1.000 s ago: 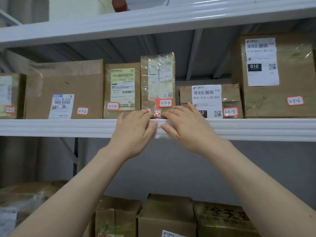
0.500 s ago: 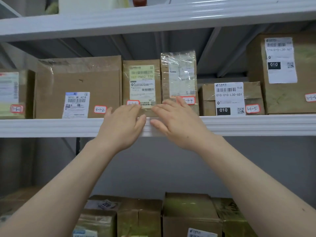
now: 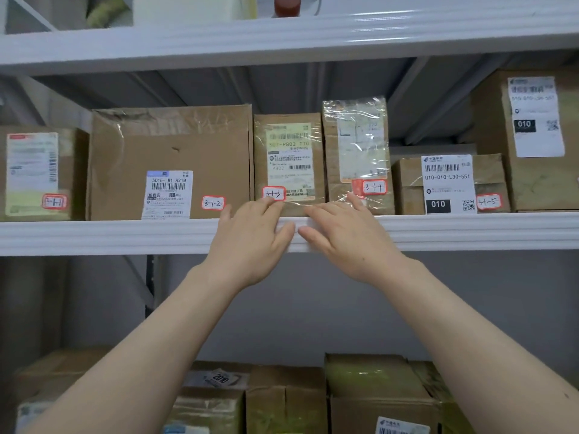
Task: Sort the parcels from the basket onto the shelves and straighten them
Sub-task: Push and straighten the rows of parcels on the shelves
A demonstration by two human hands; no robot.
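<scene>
Head view looks up at a white metal shelf (image 3: 125, 236) carrying a row of brown parcels, each with a red-edged sticker number low on its front. Both hands are raised to the shelf's front lip near the middle of the row, close together but not touching. The left hand (image 3: 250, 242) is flat, its fingers straight and lying against the bottom front of the 3-1-3 parcel (image 3: 288, 151), just under that sticker, with the thumb stretched over the lip. The right hand (image 3: 347, 239) is flat too, holding nothing; its fingers spread across the seam where the 3-1-3 parcel meets the 3-1-4 parcel (image 3: 357, 145), the uppermost finger reaching the glossy wrap below the 3-1-4 sticker, the thumb pointing at the left thumb over the lip. The 3-1-3 parcel stands upright with a pale green label facing out; the 3-1-4 parcel, wrapped in clear tape, stands taller and touches its right side. Left of them sits the wide 3-1-2 box (image 3: 169, 151), touching the 3-1-3 parcel, and beyond it the 3-1-1 parcel (image 3: 34, 173) at the frame's edge. To the right lies the low 3-1-5 box (image 3: 448, 183) with a white barcode label, then a tall box (image 3: 539, 136) cut off by the frame. A top shelf (image 3: 282, 39) runs above, and more boxes (image 3: 282, 399) stand packed side by side below the forearms.
</scene>
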